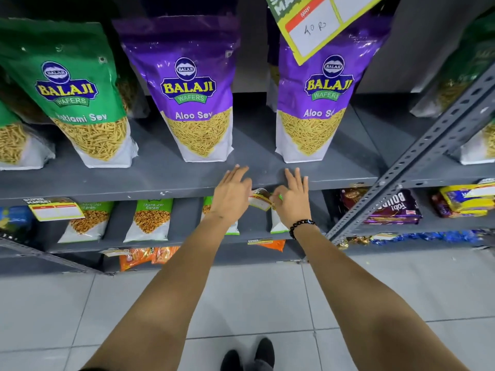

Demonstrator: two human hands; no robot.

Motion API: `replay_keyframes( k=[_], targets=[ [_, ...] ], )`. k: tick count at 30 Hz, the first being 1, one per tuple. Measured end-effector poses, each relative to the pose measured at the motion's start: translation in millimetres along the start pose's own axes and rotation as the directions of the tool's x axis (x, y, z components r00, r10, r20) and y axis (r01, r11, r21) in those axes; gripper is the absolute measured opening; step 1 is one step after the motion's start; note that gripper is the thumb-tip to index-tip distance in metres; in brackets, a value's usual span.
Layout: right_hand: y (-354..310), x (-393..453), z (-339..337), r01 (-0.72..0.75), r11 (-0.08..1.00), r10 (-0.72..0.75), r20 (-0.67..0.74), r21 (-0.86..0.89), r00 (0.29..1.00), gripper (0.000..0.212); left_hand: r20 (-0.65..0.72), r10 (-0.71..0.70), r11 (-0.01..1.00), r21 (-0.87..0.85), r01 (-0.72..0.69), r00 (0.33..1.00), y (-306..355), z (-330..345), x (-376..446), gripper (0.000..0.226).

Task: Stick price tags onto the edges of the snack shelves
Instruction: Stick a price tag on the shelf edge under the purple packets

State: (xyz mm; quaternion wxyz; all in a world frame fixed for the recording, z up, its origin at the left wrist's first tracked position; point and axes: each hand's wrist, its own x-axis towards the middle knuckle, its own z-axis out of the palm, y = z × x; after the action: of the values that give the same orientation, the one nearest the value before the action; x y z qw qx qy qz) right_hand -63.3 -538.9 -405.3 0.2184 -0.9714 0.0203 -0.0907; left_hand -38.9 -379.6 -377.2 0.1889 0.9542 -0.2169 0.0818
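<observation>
A small price tag (261,200) with a yellow-green border is held against the front edge of the grey shelf (160,191), between the two purple Aloo Sev bags. My left hand (231,195) holds its left end, fingers reaching up over the edge. My right hand (293,199), with a black bead bracelet on the wrist, pinches its right end between thumb and forefinger. The tag looks curled and is partly hidden by both hands.
Green (80,89) and purple (195,89) (318,89) snack bags stand on the shelf. Another tag (55,210) is stuck on the same edge at left. A large tag (318,22) hangs from above. A slotted metal post (417,153) crosses at right. Lower shelves hold more packets.
</observation>
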Motion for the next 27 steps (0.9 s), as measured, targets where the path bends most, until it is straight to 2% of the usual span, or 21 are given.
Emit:
replay_keyframes(
  k=[5,9,14,23,27],
  targets=[
    [13,6,-13,0.107,0.994,-0.103,0.092,-0.038,0.990,0.012,0.009,-0.107,0.994,-0.005,0.107,0.994,0,20,-20,0.010],
    [15,10,-9,0.111,0.992,-0.110,0.032,-0.053,0.993,0.007,-0.061,-0.150,0.987,0.043,0.153,0.987,7,31,-15,0.012],
    [13,12,-11,0.084,0.996,-0.084,-0.026,-0.010,0.996,0.005,-0.115,-0.205,0.978,0.012,0.208,0.972,12,25,-11,0.013],
    [8,21,-21,0.002,0.997,-0.001,-0.016,0.080,1.000,0.005,0.007,-0.295,0.953,0.070,0.294,0.956,21,4,0,0.014],
    [6,21,-20,-0.017,0.996,0.021,-0.049,0.087,0.999,0.008,-0.001,-0.340,0.937,0.090,0.339,0.940,21,7,4,0.013]
  ],
)
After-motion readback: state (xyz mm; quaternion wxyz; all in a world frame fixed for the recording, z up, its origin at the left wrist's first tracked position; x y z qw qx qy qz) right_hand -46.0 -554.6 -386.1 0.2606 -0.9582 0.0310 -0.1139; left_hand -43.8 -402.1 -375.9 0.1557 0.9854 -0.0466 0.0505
